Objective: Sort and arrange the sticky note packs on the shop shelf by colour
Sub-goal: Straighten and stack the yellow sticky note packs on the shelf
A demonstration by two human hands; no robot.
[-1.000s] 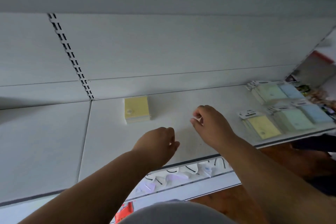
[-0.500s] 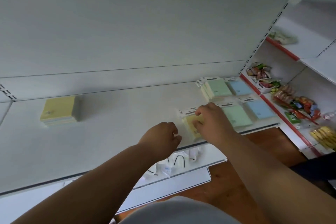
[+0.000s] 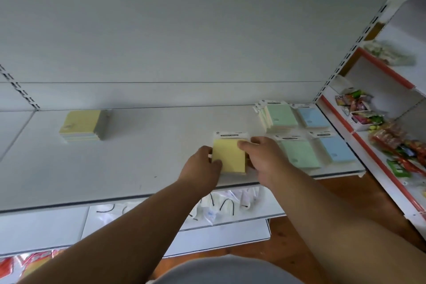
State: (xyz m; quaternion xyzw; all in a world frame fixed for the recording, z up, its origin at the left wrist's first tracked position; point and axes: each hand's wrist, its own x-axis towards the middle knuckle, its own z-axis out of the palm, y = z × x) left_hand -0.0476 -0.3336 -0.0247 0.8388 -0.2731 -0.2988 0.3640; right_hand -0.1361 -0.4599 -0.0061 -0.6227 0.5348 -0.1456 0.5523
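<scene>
Hands are closed on one yellow sticky note pack (image 3: 228, 159) near the front edge of the white shelf (image 3: 143, 163). The left hand (image 3: 201, 169) is curled against the pack's left edge, with the thumb laid over its lower left corner. The right hand (image 3: 265, 159) is wrapped around the right edge, its fingertips pressed on the top right corner just below the white header card. Whether the pack is lifted or lying flat cannot be told.

Just to the right, a green pack (image 3: 298, 157) and a blue pack (image 3: 335, 148) are laid side by side along the front. Behind them, a fanned stack of green packs (image 3: 279, 116) is set beside another blue pack (image 3: 312, 117), close to the back panel. Well apart to the left, a stack of packs with a yellow top (image 3: 80, 125) is placed near the back of the shelf; pale blue and yellow layers are seen in its side.

Coloured snack packets (image 3: 359, 108) are held on the red-edged shelving at the right.
</scene>
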